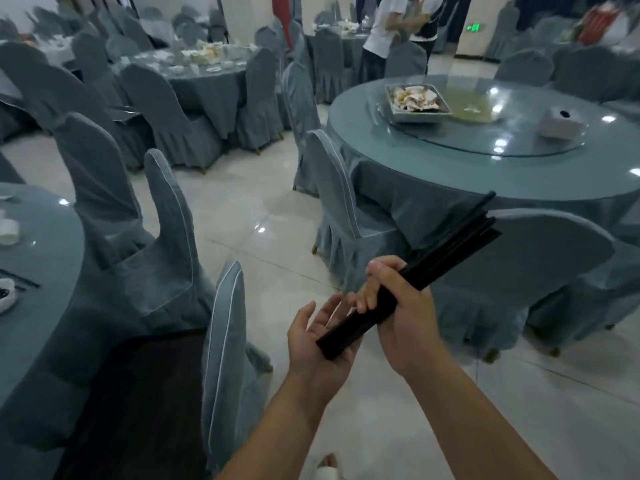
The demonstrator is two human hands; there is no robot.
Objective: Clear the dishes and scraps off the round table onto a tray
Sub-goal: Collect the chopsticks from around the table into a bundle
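Observation:
My right hand (398,306) grips a bundle of black chopsticks (450,247) around its middle, the far ends fanning out up and to the right. My left hand (318,337) is flat and palm up, and the near ends of the bundle rest against it. To the upper right stands the round table (450,174) with a blue-grey cloth. On its glass turntable (502,140) sits a square metal tray (398,114) holding white dishes and scraps, next to a yellowish spill (471,107) and a white tissue box (561,124).
Covered chairs (346,209) ring the table, one (540,244) right behind the chopsticks. Another round table (34,271) with small dishes is at the left, with chairs (221,358) close by. Tiled floor (242,209) lies between. People (384,29) stand at the back near more laid tables.

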